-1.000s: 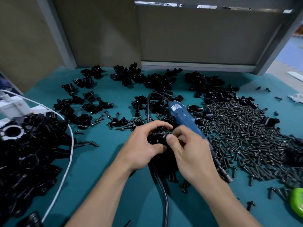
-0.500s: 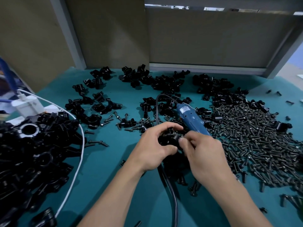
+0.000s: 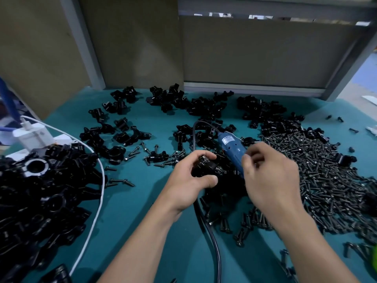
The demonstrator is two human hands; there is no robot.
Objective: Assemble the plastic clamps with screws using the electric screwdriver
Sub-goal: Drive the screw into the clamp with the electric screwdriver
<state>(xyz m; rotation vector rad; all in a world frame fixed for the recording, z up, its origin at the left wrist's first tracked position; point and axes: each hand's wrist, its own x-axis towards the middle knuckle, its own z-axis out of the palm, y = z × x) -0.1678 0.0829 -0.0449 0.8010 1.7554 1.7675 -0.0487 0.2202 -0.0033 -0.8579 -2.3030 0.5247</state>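
While a heap of black clamps (image 3: 47, 193) lies well to the left of the left hand (image 3: 189, 180) on the teal counter (image 3: 130, 211), that hand grasps one plastic clamp (image 3: 205, 165) between curled fingers and thumb. Just right of it lies the blue electric screwdriver (image 3: 231, 150), and the right hand (image 3: 271, 178), at the clamp half a second ago, has drawn away and hovers blurred over the tool; I cannot tell whether it holds anything. Probably a screw is now seated and driving comes next, with the screw pile (image 3: 330, 180) beyond the right hand.
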